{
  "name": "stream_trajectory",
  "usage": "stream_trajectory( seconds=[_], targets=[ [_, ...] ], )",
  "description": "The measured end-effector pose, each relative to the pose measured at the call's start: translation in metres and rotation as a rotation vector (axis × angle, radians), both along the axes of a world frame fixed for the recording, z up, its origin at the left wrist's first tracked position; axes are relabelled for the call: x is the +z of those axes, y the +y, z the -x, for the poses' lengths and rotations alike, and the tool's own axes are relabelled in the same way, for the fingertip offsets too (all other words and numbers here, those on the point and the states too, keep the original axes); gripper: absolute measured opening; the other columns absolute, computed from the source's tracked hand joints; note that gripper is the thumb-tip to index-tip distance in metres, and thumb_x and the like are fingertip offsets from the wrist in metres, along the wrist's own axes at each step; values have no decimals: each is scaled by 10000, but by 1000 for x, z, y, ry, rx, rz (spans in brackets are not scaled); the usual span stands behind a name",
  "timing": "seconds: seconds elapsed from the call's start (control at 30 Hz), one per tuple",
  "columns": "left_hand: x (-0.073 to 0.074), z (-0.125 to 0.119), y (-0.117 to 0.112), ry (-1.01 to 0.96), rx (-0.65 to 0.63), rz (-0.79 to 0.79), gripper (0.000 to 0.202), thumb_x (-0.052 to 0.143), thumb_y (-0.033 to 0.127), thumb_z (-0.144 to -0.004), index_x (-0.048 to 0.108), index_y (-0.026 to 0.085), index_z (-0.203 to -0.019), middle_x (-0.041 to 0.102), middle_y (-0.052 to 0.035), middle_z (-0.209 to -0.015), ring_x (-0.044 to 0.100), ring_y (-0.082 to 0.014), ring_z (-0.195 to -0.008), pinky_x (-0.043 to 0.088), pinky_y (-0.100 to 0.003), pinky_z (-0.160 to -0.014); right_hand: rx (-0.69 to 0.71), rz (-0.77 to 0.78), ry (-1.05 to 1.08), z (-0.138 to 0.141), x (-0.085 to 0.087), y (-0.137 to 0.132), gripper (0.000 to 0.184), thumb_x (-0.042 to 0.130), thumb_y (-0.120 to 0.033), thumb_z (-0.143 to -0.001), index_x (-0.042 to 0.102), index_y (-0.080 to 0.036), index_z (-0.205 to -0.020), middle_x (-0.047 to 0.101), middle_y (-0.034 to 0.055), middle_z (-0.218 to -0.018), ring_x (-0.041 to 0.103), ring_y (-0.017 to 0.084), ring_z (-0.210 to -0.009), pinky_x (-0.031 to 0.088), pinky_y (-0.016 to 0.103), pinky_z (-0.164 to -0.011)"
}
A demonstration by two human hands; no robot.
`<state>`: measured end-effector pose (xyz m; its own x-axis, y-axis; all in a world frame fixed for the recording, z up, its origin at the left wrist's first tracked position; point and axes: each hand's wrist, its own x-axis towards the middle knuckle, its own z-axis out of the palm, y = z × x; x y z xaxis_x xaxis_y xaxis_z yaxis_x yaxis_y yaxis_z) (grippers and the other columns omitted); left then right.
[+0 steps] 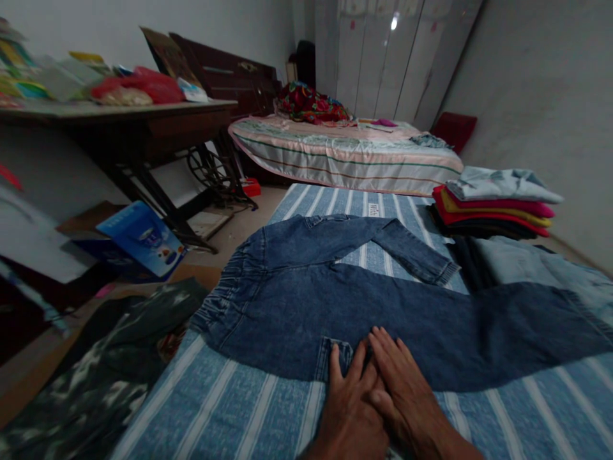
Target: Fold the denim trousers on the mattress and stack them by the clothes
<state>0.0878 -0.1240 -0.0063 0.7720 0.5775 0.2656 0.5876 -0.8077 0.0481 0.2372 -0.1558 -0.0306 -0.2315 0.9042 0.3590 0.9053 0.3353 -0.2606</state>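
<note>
A pair of blue denim trousers [297, 313] lies spread on a blue-and-white striped cover [253, 399]. Its gathered elastic waist is at the left; one leg stretches right, while the other is bent at the back. My left hand [353, 402] rests by a side pocket [330, 358] near the front edge of the denim, fingers spread. Beside it and partly overlapping, my right hand [405, 380] lies flat on the cloth with its fingers stretched out. Neither hand shows anything gripped.
At the right stand a stack of folded clothes [493, 204] and a pile of folded jeans [522, 262]. Camouflage clothing [100, 377] lies at lower left, near a blue carton [143, 239]. A cluttered sewing table [158, 112] and a bed [345, 153] stand behind.
</note>
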Motion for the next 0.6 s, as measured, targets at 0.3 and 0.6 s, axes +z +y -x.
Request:
stream_trajectory(
  seconds=[0.3,0.6],
  targets=[
    [0,0,1,-52,10,-79,549,436,313,-864,334,291,-1403,298,-20,-1492,190,-259,-1359,-20,-562,-1087,0,4,-22,0,3,3,744,307,-571,-903,62,-162,-1475,319,115,-1464,280,262,-1350,310,484,-1064],
    [-3,2,2,-43,-1,-21,611,418,318,-852,267,203,-1432,368,-41,-1456,234,-252,-1350,22,-547,-1100,8,-37,-143,-8,1,-2,767,275,-591,-900,47,-134,-1472,325,123,-1459,257,274,-1358,285,512,-1049]
  ],
)
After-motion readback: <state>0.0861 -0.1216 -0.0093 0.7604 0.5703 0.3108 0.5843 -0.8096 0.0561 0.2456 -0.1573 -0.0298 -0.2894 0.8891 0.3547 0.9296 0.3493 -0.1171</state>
